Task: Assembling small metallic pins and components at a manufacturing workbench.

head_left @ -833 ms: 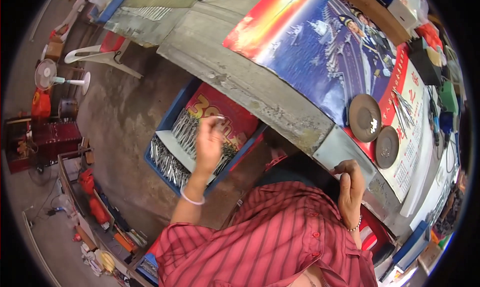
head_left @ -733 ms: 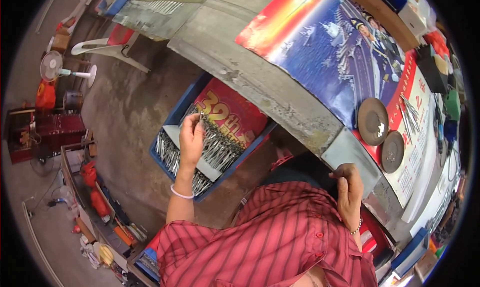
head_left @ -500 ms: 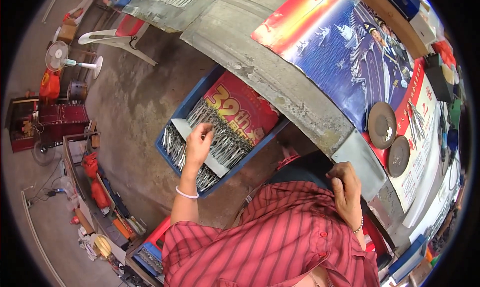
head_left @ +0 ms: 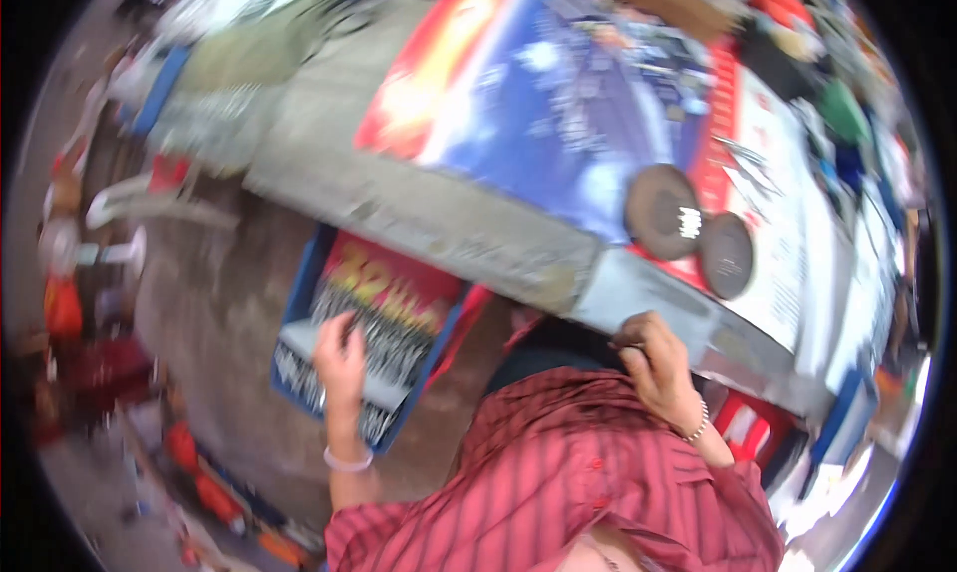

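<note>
Fingers (head_left: 344, 335) of our left hand (head_left: 341, 368) lie spread and loosely curled on the heap of thin metal rods (head_left: 384, 348) in the blue crate (head_left: 299, 288), which sits on the floor below the edge of the counter (head_left: 469, 228); the picture is blurred, so we cannot tell whether any rod is pinched. The rods lie directly under and just ahead of those fingers, toward the counter, their long axes running roughly from the crate's near-left corner up toward its counter side, across the hand's reach. Our left hand is on them; our right hand (head_left: 658, 368) is well apart from the crate, curled on the counter's edge, and we cannot tell what it grips, if anything. Two dark round discs (head_left: 663, 211) rest on the counter beyond the right hand. Against the earlier frame, the left hand sits lower in the crate, nearer its floor-side rim, and the view has swung sideways.
</note>
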### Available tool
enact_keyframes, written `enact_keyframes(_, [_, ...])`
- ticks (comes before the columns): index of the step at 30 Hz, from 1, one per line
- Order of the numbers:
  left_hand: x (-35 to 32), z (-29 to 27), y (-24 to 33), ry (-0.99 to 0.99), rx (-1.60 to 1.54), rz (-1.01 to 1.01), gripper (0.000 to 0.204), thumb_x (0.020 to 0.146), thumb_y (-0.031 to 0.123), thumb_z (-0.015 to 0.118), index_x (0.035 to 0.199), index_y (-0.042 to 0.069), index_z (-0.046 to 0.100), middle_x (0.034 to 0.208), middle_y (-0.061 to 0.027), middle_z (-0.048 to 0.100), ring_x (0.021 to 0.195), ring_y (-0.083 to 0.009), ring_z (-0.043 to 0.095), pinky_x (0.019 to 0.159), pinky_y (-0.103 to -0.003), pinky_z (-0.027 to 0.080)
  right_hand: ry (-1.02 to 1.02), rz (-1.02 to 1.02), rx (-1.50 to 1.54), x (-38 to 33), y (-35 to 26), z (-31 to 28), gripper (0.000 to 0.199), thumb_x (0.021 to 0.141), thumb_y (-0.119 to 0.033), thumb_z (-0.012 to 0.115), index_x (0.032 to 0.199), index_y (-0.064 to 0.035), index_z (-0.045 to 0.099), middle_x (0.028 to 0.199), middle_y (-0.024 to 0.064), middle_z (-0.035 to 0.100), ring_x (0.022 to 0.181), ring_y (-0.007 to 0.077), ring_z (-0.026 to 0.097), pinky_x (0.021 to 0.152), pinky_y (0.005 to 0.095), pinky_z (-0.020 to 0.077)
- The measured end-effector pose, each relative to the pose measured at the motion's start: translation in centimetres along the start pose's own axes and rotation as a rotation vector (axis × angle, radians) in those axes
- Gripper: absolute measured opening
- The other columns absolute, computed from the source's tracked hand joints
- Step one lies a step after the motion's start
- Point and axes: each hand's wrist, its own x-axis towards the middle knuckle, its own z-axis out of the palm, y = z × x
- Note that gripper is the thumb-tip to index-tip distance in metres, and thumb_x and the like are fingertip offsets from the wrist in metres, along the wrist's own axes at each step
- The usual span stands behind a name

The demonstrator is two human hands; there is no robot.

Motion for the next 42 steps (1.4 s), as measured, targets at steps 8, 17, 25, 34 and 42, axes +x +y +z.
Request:
enact_keyframes(8, [5.1,6.8,22.8,-0.468,-0.236,0.639,0.019,0.081,-0.004,0.060,0.099,0.000,0.063,0.091,-0.0139,0.060,0.079,-0.0276,0.061,0.071,-0.032,0.049,0.666,0.185,-0.199,-7.1,6.8,-5.4,0.009,0.086,-0.002,0.057,0.094,0.0017,0.056,0.088,0.0168,0.056,0.078,0.0327,0.057,0.069,0.0360,0.0471])
enact_keyframes(17, [11.1,31.9,37.3,-0.693,-0.114,1.274,0.018,0.079,0.006,0.066,0.096,0.004,0.064,0.095,-0.0135,0.053,0.092,-0.0326,0.055,0.080,-0.040,0.046,0.937,0.277,-0.367,-11.8,10.5,-6.3,0.011,0.082,0.001,0.057,0.093,0.0006,0.055,0.088,0.0163,0.056,0.080,0.0325,0.054,0.072,0.0386,0.0449])
enact_keyframes(25, [12.3,35.9,38.7,-0.666,0.094,1.450,0.018,0.074,0.009,0.069,0.088,0.005,0.058,0.092,-0.0122,0.052,0.091,-0.0324,0.053,0.078,-0.043,0.043,0.886,0.201,-0.395,-11.8,10.9,-7.1,0.014,0.078,-0.003,0.062,0.090,-0.0027,0.055,0.088,0.0110,0.059,0.079,0.0296,0.054,0.077,0.0406,0.0422])
enact_keyframes(34, [9.3,23.2,34.2,-0.838,-0.628,0.523,0.006,0.097,0.001,0.044,0.100,0.001,0.049,0.084,-0.0056,0.056,0.076,-0.0118,0.057,0.074,-0.025,0.048,0.863,0.288,-0.240,-11.1,10.1,-8.1,0.016,0.076,-0.003,0.066,0.090,-0.0019,0.056,0.091,0.0130,0.058,0.084,0.0320,0.055,0.075,0.0389,0.0435])
enact_keyframes(42, [0.4,16.5,26.7,-0.900,-0.715,0.307,0.020,0.098,0.012,0.051,0.115,0.001,0.052,0.085,-0.0035,0.055,0.066,-0.0072,0.051,0.058,-0.020,0.043,0.523,0.231,-0.387,-4.1,10.6,-13.8,0.010,0.081,-0.007,0.061,0.090,-0.0036,0.057,0.090,0.0109,0.055,0.082,0.0293,0.056,0.072,0.0387,0.0418])
